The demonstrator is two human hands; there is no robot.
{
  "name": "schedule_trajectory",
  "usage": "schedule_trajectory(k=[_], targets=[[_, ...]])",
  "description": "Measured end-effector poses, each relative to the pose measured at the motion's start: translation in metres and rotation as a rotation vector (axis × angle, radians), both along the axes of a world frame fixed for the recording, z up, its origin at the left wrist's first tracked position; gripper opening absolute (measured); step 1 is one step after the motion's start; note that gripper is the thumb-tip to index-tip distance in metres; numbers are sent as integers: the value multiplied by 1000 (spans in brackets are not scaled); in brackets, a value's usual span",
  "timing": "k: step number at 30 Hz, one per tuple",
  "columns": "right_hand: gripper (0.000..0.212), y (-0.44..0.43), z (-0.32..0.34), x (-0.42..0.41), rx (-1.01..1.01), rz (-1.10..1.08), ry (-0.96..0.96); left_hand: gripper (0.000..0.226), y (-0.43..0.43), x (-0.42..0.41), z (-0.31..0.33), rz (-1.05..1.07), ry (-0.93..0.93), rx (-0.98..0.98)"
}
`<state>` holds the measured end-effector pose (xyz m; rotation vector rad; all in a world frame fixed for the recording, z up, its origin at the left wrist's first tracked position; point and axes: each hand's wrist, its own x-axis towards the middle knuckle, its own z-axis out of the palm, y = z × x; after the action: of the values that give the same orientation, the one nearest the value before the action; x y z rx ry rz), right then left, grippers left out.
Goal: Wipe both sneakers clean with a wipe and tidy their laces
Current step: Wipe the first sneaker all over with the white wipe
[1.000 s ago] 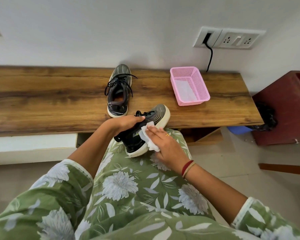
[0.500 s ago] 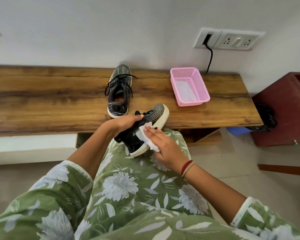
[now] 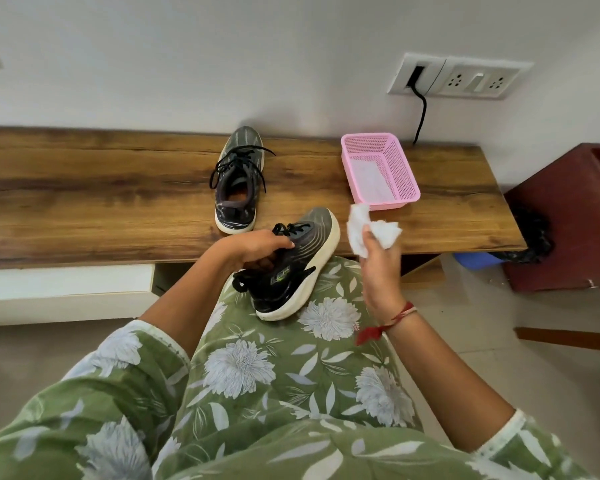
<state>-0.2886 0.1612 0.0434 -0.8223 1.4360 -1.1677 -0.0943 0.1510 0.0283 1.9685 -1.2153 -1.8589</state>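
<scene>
Sneaker (image 3: 291, 268): on lap, gripped by left hand (image 3: 253, 245). Wipe (image 3: 378, 230): crumpled, pinched in right hand (image 3: 381, 271), just right of sneaker, apart. Second sneaker (image 3: 238, 181), basket (image 3: 400, 168): on far bench (image 3: 84, 188).

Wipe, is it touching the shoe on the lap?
Apart. Head view shows a strip of bench between the wipe, pinched in the right hand, and the lap sneaker.

A long wooden bench (image 3: 84, 202) with dark grain runs along the white wall. Near its middle stands a grey sneaker (image 3: 238, 181), upright, toe to the wall (its black laces trail loose over both sides). To the right, well apart, sits a pink mesh basket (image 3: 400, 168) with a white sheet (image 3: 369, 178) flat inside. The second sneaker (image 3: 291, 271) rests on the person's lap (image 3: 257, 368), toe by the bench's front edge.
</scene>
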Motion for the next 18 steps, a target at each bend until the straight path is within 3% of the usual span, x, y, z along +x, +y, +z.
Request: schedule_trajectory(k=[2, 5, 8, 10, 13, 16, 18], targets=[[15, 15, -10, 4, -77, 351, 301, 30, 0, 0, -1, 13, 6, -9], [45, 37, -27, 12, -316, 855, 618, 34, 6, 2, -6, 89, 74, 1], [64, 45, -40, 14, -582, 1159, 892, 30, 11, 6, -11, 174, 74, -25], [63, 41, -41, 12, -633, 1193, 964, 29, 14, 7, -13, 196, 82, -13], [62, 33, -40, 13, -518, 1044, 912, 32, 13, 6, -12, 198, 61, -13], [62, 35, -39, 15, -659, 1168, 953, 30, 12, 6, -11, 201, 57, -16], [62, 30, -40, 13, -621, 1151, 928, 31, 12, 6, -12, 207, 70, -15]])
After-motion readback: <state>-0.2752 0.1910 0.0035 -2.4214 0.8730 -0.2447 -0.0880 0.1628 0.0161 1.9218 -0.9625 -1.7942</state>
